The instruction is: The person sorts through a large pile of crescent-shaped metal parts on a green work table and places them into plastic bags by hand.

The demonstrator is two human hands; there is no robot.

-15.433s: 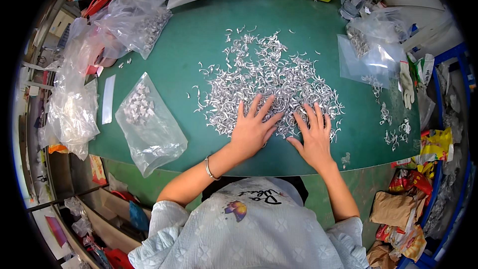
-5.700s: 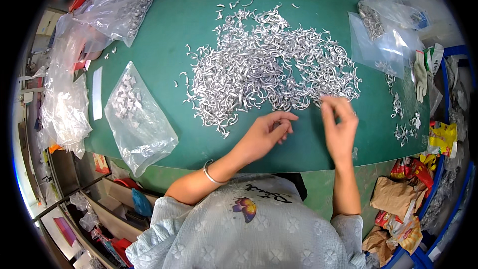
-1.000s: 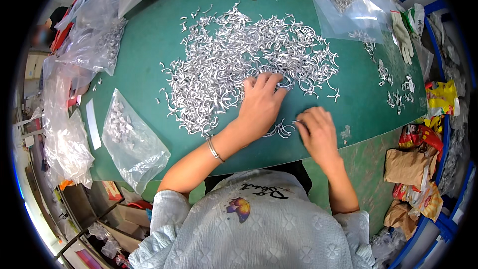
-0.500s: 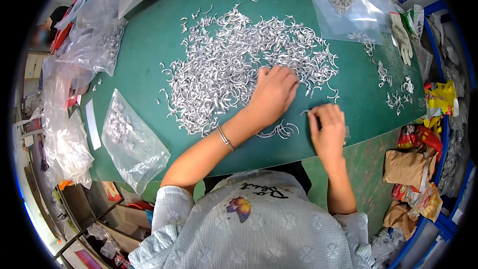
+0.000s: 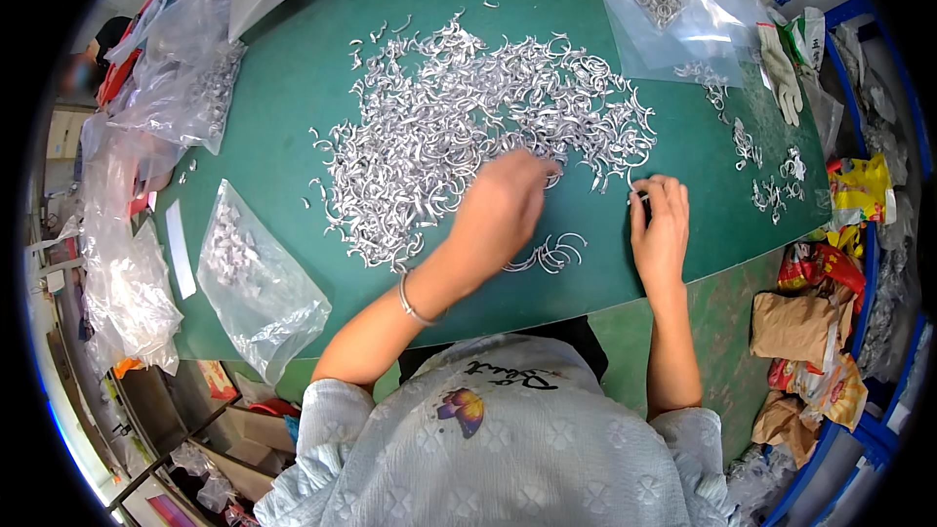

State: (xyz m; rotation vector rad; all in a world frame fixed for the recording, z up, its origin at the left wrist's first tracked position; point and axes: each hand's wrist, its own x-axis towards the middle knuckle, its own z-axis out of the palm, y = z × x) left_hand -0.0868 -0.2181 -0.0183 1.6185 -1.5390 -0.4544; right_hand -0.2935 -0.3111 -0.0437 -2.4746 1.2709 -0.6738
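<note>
A wide heap of small silvery curved metal pieces [image 5: 439, 127] is spread over the green table [image 5: 322, 0]. Above the heap's near edge is my left hand [image 5: 503, 205], its fingers bent and smeared by motion, so whether they hold anything is unclear. A bangle circles that wrist. To the right of the heap, my right hand [image 5: 662, 234] rests low over the table, thumb and forefinger pinched at a small pale curved metal piece [image 5: 633, 194]. Between my hands and nearer to me lies a small separate group of curved pieces [image 5: 553, 254].
At left lie a clear bag of small pale pieces [image 5: 259, 283], a white strip [image 5: 181, 249] and crumpled plastic bags [image 5: 127, 254]. Far right holds flat clear bags [image 5: 673, 39], a white glove [image 5: 781, 78] and loose clusters of pieces [image 5: 776, 190]. Blue shelving [image 5: 878, 410] stands beyond the table.
My left hand has drawn back from the heap, toward me and slightly left. My right hand has shifted right and a little farther away, up to a curved piece beside the heap.
</note>
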